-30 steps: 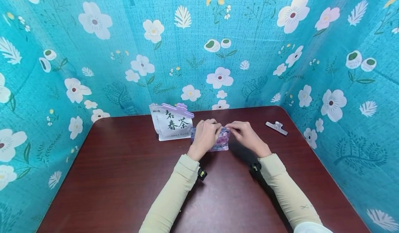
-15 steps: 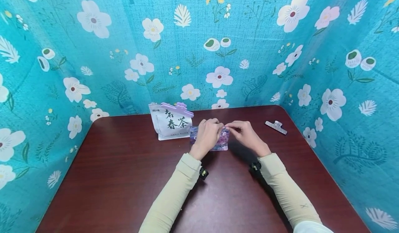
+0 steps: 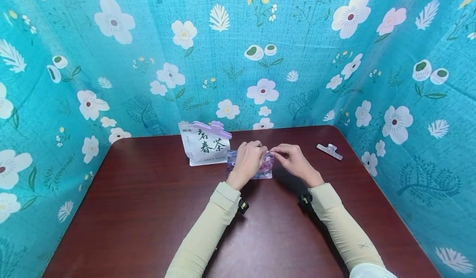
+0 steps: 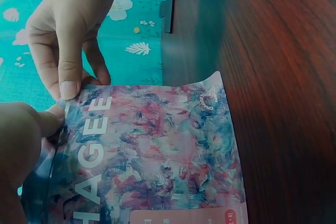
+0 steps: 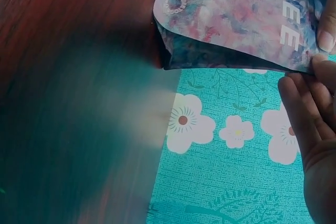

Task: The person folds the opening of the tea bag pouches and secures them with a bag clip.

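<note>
Left hand [image 3: 246,162] slid nearer right hand [image 3: 293,159], both pinching one mottled pink-blue HAGEE pouch [image 4: 157,140], two bag clips [image 3: 329,151], one tea bag [image 3: 204,150]

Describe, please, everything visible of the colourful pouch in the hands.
The colourful pouch looks like flexible plastic, mottled pink, blue and white, with white lettering, a pink label and a folded-in side. It seems to stand upright on the table beside the white bag; the left hand and right hand pinch its top edge.

Tbl [image 3: 141,207] w/ bag [image 3: 203,150], pouch [image 4: 157,145], clip [image 3: 329,151]
</note>
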Motion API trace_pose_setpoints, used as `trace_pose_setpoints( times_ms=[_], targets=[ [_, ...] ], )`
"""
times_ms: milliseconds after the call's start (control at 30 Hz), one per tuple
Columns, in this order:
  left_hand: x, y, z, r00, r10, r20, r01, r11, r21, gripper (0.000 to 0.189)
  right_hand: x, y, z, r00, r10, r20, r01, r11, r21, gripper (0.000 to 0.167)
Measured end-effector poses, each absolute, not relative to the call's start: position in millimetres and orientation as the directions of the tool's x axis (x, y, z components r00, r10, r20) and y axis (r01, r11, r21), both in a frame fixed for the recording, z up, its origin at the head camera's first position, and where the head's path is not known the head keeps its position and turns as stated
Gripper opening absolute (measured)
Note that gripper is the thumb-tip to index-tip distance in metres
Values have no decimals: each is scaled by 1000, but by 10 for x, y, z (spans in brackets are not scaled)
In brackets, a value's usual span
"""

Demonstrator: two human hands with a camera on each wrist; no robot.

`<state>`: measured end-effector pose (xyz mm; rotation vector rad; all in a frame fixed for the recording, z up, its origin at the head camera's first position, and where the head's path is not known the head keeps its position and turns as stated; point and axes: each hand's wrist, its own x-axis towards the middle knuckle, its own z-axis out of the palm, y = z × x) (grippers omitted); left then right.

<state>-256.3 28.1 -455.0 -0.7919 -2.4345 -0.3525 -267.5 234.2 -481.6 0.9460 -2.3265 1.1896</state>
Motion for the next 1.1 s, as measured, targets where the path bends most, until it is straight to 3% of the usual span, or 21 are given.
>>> trace_pose_setpoints(
  times_ms=[833, 1100],
  targets=[
    [-2528, 168, -4557, -661, 481, 576, 607, 794, 34, 20, -2635, 2311, -4760, -654, -438, 616, -752, 461, -471, 13],
    [-2538, 193, -4569, -649, 461, 605, 604, 796, 42, 21, -2650, 2233, -4732, -581, -470, 664, -803, 463, -376, 21]
  ],
)
